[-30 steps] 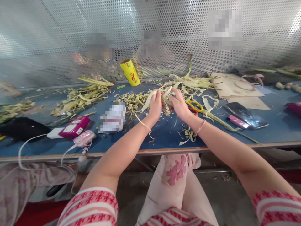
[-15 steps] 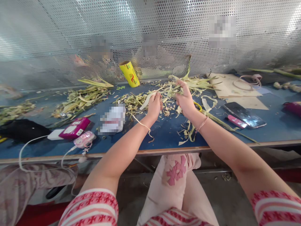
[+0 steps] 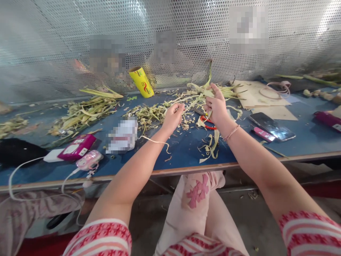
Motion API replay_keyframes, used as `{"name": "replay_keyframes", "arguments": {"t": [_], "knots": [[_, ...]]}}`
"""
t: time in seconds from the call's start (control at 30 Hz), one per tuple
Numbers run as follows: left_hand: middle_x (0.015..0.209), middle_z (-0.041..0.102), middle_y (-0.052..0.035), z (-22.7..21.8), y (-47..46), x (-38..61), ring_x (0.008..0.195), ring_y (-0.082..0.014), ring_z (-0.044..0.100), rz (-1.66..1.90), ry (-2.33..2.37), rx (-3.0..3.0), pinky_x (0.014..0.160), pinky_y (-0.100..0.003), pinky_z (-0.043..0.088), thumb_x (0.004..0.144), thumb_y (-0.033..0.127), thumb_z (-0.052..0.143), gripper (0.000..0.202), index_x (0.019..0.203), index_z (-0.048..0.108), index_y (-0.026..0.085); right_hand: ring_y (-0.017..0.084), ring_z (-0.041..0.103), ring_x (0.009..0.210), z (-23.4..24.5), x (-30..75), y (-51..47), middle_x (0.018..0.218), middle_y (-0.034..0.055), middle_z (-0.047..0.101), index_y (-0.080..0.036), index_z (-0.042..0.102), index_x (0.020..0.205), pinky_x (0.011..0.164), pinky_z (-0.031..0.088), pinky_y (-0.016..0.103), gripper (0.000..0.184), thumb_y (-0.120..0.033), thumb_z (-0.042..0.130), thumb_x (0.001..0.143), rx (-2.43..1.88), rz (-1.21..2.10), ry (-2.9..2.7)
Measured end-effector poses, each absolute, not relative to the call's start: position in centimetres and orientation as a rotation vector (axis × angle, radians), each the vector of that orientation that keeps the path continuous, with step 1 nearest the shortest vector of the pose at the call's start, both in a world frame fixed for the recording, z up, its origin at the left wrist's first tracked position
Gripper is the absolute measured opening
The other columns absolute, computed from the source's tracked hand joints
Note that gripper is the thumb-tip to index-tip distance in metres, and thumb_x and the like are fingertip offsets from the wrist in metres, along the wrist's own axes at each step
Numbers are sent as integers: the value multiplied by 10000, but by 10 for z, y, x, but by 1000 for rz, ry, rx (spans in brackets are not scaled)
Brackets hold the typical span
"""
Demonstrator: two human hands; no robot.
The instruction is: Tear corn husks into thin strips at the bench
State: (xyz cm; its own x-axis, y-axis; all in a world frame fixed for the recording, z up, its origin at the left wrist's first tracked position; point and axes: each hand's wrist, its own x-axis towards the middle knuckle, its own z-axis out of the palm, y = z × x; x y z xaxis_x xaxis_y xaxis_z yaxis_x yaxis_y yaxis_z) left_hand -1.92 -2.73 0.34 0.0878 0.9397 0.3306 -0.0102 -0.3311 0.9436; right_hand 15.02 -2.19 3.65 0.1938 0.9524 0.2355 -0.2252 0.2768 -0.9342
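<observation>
Left hand (image 3: pixel 173 116) curled by those pale plant scraps (image 3: pixel 149 115), right hand (image 3: pixel 217 106) spread beside red loops (image 3: pixel 209 127), yellow tube (image 3: pixel 142 82) tilted behind

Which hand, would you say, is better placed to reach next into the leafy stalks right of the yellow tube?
Probably the right hand: its fingers are spread at the leafy stalks. The left hand is farther off, its fingers drawn together by the shredded scraps; whether it grips anything is unclear.
</observation>
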Motion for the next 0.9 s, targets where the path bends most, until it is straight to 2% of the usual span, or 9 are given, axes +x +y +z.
{"name": "replay_keyframes", "arguments": {"t": [0.1, 0.33, 0.43, 0.53, 0.6, 0.67, 0.77, 0.83, 0.9], "knots": [[406, 278, 103, 4, -28, -21, 338, -55, 244, 1232, 948, 1621, 396, -215, 198, 812, 606, 607, 398, 750, 544, 218, 45, 431, 552, 39, 153, -22, 1450, -29, 465, -429, 430, 1376, 424, 381, 211, 644, -173, 502, 789, -939, 995, -1031], [452, 431, 77, 7, -33, -17, 392, -58, 356, 956, 1080, 1852, 458, -206, 249, 779, 313, 709, 173, 744, 612, 173, 49, 412, 544, 44, 158, -21, 1503, -10, 434, -399, 450, 1375, 443, 411, 223, 572, -184, 475, 846, -951, 1014, -1055], [490, 526, 40, 6, -33, -16, 452, -94, 467, 876, 1019, 1860, 516, -224, 339, 800, 339, 671, 174, 787, 642, 168, 41, 369, 522, 44, 158, -20, 1509, -19, 429, -401, 462, 1367, 432, 402, 214, 563, -177, 477, 852, -893, 1058, -1069], [783, 712, -56, 2, -30, -16, 733, -160, 641, 918, 932, 1759, 704, -284, 457, 824, 405, 627, 273, 936, 681, 162, 34, 319, 503, 40, 154, -21, 1512, -9, 422, -383, 484, 1343, 411, 370, 201, 554, -142, 475, 844, -780, 1129, -1103], [956, 733, -85, 0, -28, -15, 922, -202, 660, 1005, 892, 1632, 843, -339, 469, 846, 475, 582, 371, 1034, 673, 168, 31, 292, 498, 36, 150, -22, 1505, 3, 425, -360, 508, 1314, 399, 348, 196, 542, -118, 492, 828, -712, 1171, -1142], [991, 727, -98, -1, -27, -13, 996, -234, 655, 1103, 842, 1499, 907, -385, 461, 864, 571, 522, 463, 1062, 654, 173, 27, 275, 498, 30, 146, -21, 1493, 11, 432, -342, 524, 1293, 393, 334, 193, 533, -109, 518, 813, -658, 1198, -1195], [887, 702, -85, 0, -27, -9, 924, -226, 665, 1281, 760, 1367, 865, -384, 483, 854, 665, 488, 524, 1022, 623, 187, 22, 272, 499, 22, 140, -20, 1472, 16, 442, -340, 522, 1291, 389, 325, 191, 539, -121, 548, 799, -625, 1207, -1276], [765, 646, -40, 2, -29, -8, 766, -174, 648, 1387, 758, 1322, 757, -337, 499, 839, 668, 521, 495, 986, 596, 200, 21, 292, 505, 18, 136, -20, 1466, 22, 440, -342, 514, 1298, 391, 329, 195, 550, -133, 562, 792, -629, 1199, -1327], [645, 550, 16, 3, -30, -8, 584, -114, 565, 1460, 806, 1305, 614, -277, 465, 821, 655, 564, 459, 932, 562, 210, 23, 323, 520, 16, 133, -22, 1461, 32, 436, -335, 508, 1307, 397, 337, 198, 559, -147, 581, 786, -641, 1189, -1383]]}}
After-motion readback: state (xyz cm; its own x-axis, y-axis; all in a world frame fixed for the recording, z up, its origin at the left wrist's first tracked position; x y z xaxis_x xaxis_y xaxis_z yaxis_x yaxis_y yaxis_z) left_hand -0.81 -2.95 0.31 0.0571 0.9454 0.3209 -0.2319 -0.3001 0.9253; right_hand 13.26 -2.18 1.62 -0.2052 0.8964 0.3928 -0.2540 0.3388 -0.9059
